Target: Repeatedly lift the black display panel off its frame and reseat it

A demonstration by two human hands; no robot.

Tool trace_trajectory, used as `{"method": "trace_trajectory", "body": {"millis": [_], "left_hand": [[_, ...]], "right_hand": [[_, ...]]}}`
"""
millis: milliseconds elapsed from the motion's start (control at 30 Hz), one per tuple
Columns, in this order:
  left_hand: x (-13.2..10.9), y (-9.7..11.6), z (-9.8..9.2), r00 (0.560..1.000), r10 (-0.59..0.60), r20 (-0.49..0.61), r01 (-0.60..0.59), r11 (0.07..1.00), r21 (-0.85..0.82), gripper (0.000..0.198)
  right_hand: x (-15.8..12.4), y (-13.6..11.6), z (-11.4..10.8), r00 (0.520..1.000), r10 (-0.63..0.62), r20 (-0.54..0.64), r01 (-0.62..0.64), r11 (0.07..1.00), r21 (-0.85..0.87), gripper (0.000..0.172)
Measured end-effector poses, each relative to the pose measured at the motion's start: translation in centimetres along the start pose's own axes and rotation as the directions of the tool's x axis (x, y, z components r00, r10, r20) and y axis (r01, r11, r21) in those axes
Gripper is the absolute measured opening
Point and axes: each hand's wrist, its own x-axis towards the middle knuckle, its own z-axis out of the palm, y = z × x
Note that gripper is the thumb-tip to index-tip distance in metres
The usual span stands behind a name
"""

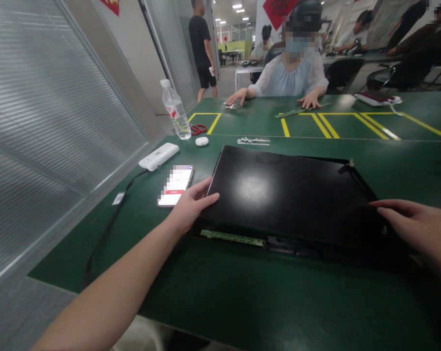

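A glossy black screen panel (279, 200) lies over a black frame (365, 183), which shows along the far and right edges. The two do not line up fully. My left hand (191, 204) is closed on the panel's left edge, thumb on top and fingers at the side, partly hidden. At the right edge, my right hand (410, 217) pinches the panel's rim between thumb and fingers. Below the near edge a narrow green circuit board (231, 237) is visible. A small scrap of tape (351, 163) sticks up at the far right corner.
Left of the panel lie a phone (176, 185), a white power bank (159, 157) with a black strap, and a white earbud case (202, 141). Behind stand a water bottle (175, 111) and red-handled scissors (198, 129). A co-worker (291, 73) opposite touches a green strip (297, 111).
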Motion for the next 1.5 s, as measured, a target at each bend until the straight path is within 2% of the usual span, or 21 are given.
{"method": "trace_trajectory", "body": {"millis": [333,467,700,1133,1500], "left_hand": [[0.08,-0.15,-0.03,1.000,0.011,0.003,-0.011,1.000,0.005,0.068],[0.12,-0.18,-0.07,1.000,0.008,0.000,-0.008,1.000,0.004,0.073],[0.00,-0.16,-0.03,1.000,0.012,0.029,-0.012,1.000,0.015,0.075],[0.06,-0.09,0.00,0.998,0.052,0.025,-0.052,0.999,-0.008,0.071],[-0.68,0.28,0.58,0.983,0.177,0.057,-0.173,0.983,-0.062,0.054]], "right_hand": [[-0.18,0.06,-0.14,1.000,-0.012,-0.003,0.012,1.000,-0.008,0.047],[-0.01,0.01,-0.08,1.000,0.013,0.020,-0.012,1.000,-0.010,0.048],[0.14,-0.25,0.09,0.998,0.065,0.012,-0.065,0.998,0.011,0.042],[0.03,-0.23,0.20,1.000,0.030,-0.004,-0.030,0.999,0.015,0.038],[0.26,0.33,0.58,0.999,0.004,-0.050,-0.002,0.998,0.057,0.048]]}}
